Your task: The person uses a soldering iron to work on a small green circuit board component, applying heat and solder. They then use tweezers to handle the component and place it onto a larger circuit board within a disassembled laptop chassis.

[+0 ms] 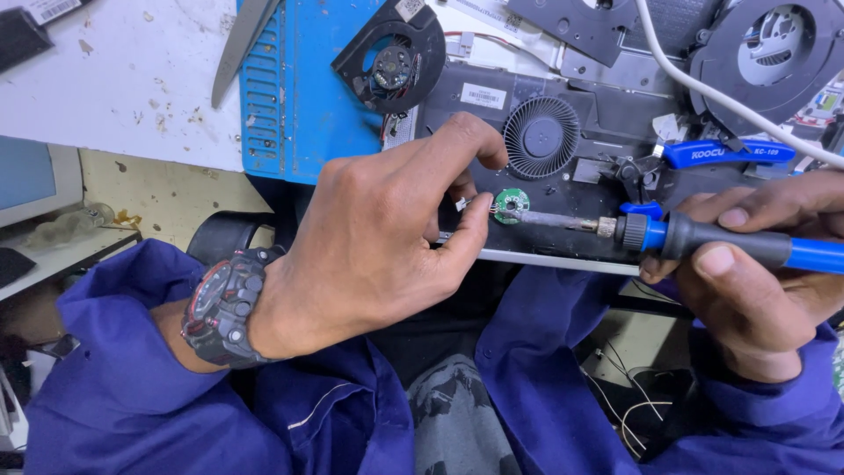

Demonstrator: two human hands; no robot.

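Left hand (387, 237): centre frame, pinching the small round green circuit board (511, 205) between thumb and finger.
Right hand (756, 273): right edge, clenched on the blue-handled soldering iron (703, 239).
Tip: seemingly touching the board's edge.
Technique: steady board, brief light contact.

I am looking at a white, stained worktop (132, 97) that is carrying a clutter of parts. A blue perforated metal panel (299, 97) is lying on it, with a small black fan (391, 60) resting on top. Beside it a dark laptop base (563, 149) is sitting with a round fan (541, 136) showing. Blue-handled cutters (712, 156) are lying across it, and a white cable (703, 84) is running over.
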